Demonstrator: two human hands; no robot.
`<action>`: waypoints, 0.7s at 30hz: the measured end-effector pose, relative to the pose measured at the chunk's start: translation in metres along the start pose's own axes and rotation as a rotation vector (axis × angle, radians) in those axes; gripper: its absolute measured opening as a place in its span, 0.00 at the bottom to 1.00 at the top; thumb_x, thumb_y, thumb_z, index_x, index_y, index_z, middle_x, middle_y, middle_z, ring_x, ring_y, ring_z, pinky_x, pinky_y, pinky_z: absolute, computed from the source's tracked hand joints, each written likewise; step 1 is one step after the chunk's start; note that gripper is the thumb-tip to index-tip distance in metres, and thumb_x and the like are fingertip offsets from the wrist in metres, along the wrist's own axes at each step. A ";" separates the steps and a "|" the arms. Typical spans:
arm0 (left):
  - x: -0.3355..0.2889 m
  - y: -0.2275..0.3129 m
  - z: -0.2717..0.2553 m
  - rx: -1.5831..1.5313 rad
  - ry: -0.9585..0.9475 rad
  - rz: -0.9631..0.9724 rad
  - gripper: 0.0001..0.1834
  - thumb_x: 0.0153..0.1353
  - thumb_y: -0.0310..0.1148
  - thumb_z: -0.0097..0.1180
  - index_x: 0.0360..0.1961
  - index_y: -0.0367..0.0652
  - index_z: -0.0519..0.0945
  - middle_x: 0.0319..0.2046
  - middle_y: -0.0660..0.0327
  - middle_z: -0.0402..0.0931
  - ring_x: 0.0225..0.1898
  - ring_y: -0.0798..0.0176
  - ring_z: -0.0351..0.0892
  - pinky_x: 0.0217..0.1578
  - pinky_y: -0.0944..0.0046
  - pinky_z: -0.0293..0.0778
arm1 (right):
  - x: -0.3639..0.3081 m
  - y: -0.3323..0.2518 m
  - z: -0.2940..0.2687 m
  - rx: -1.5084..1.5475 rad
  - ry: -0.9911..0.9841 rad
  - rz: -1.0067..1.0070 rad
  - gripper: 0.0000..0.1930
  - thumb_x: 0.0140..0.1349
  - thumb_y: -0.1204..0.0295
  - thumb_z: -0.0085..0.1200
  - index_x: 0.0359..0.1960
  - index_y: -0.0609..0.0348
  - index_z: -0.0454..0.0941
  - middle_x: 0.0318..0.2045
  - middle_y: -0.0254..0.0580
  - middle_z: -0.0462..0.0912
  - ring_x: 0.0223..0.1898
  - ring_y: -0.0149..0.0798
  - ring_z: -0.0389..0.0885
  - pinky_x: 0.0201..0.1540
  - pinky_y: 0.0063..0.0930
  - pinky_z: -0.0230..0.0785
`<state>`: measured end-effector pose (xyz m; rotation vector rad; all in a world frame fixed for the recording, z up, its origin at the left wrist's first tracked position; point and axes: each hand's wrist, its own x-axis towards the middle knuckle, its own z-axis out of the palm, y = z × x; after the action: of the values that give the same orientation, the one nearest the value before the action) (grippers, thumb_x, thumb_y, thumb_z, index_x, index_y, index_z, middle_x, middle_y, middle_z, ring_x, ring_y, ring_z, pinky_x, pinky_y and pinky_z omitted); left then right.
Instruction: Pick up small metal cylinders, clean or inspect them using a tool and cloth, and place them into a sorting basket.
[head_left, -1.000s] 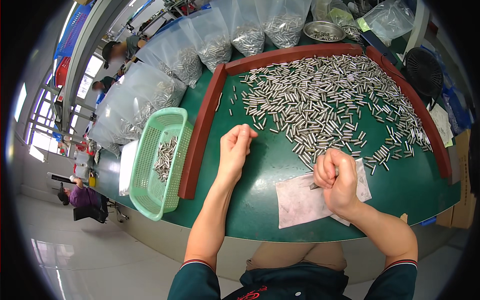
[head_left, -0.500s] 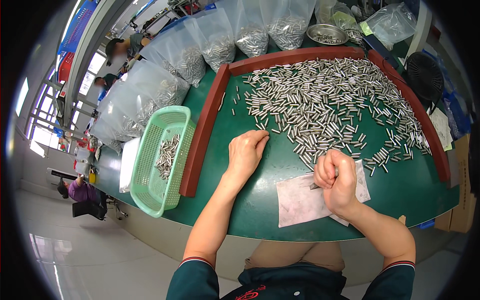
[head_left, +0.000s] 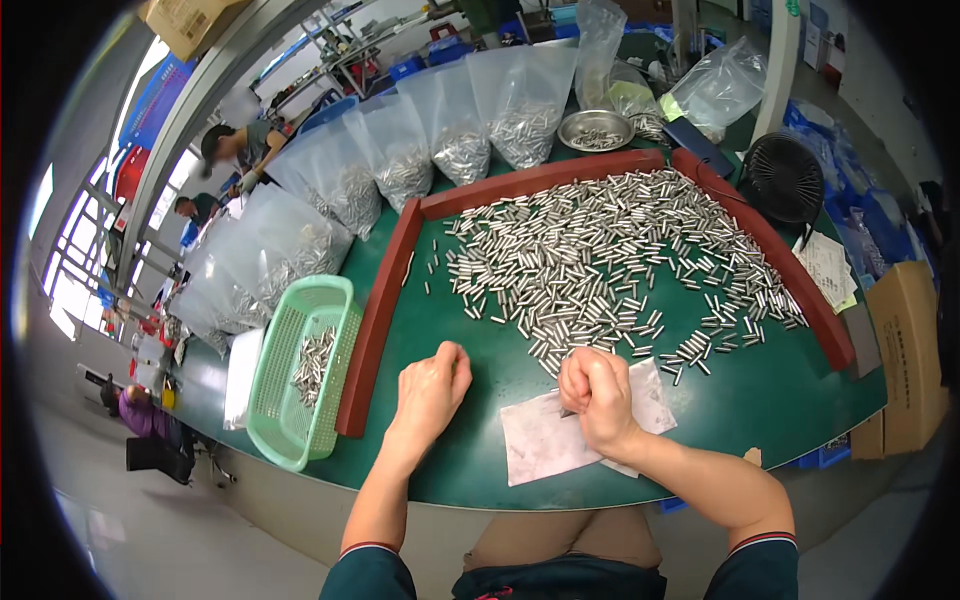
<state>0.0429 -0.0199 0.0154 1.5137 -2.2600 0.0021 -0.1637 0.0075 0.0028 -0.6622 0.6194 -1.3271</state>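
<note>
My left hand [head_left: 430, 392] is curled over the green table, just short of the near left end of a heap of short metal pins [head_left: 590, 245]. Its fingertips are closed together, and whatever lies between them is hidden. My right hand [head_left: 600, 400] makes a fist above a stained pale cloth [head_left: 540, 440], close to the pile's front edge. A dark grey metal piece peeks out beside its curled fingers; most of it is covered by the hand.
Dark red rails [head_left: 378, 320] border the pins. Left of them stands a green plastic basket [head_left: 262, 400] holding more pins. Behind are pin-filled plastic bags [head_left: 525, 110], a metal bowl [head_left: 597, 132] and a black fan [head_left: 783, 180]. Other people work at far left.
The whole view has shifted, moving the scene down and left. My left hand has drawn back from the pins toward me. My right fist stays over the cloth.
</note>
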 end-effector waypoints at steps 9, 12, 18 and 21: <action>-0.170 -0.011 -0.099 -0.062 -0.169 -0.705 0.07 0.50 0.25 0.53 0.21 0.35 0.69 0.10 0.51 0.64 0.11 0.54 0.66 0.16 0.62 0.62 | 0.008 -0.002 0.002 0.010 0.008 -0.012 0.17 0.58 0.70 0.33 0.11 0.56 0.54 0.10 0.31 0.56 0.13 0.24 0.48 0.15 0.19 0.41; -0.220 -0.023 -0.107 0.304 -0.322 -0.787 0.14 0.47 0.34 0.60 0.17 0.36 0.72 0.10 0.50 0.65 0.14 0.48 0.67 0.19 0.55 0.62 | 0.008 0.000 0.003 0.018 0.003 -0.003 0.18 0.59 0.70 0.33 0.11 0.55 0.53 0.09 0.31 0.55 0.12 0.24 0.48 0.14 0.19 0.41; -0.184 -0.009 -0.121 0.201 -0.224 -0.686 0.09 0.44 0.31 0.62 0.18 0.39 0.74 0.08 0.55 0.66 0.13 0.53 0.66 0.16 0.59 0.61 | 0.006 0.001 0.001 0.023 0.027 0.019 0.18 0.59 0.69 0.33 0.10 0.55 0.53 0.08 0.30 0.53 0.11 0.23 0.46 0.14 0.19 0.40; -0.119 -0.004 -0.100 0.084 -0.028 -0.364 0.13 0.45 0.24 0.58 0.34 0.42 0.75 0.10 0.57 0.65 0.13 0.55 0.66 0.15 0.61 0.60 | 0.008 0.001 -0.004 0.013 0.055 0.020 0.17 0.59 0.69 0.33 0.11 0.55 0.53 0.08 0.30 0.53 0.11 0.23 0.46 0.13 0.19 0.40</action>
<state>0.1183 0.1066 0.0654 1.9602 -1.9951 -0.0305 -0.1651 -0.0005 -0.0008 -0.6088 0.6596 -1.3340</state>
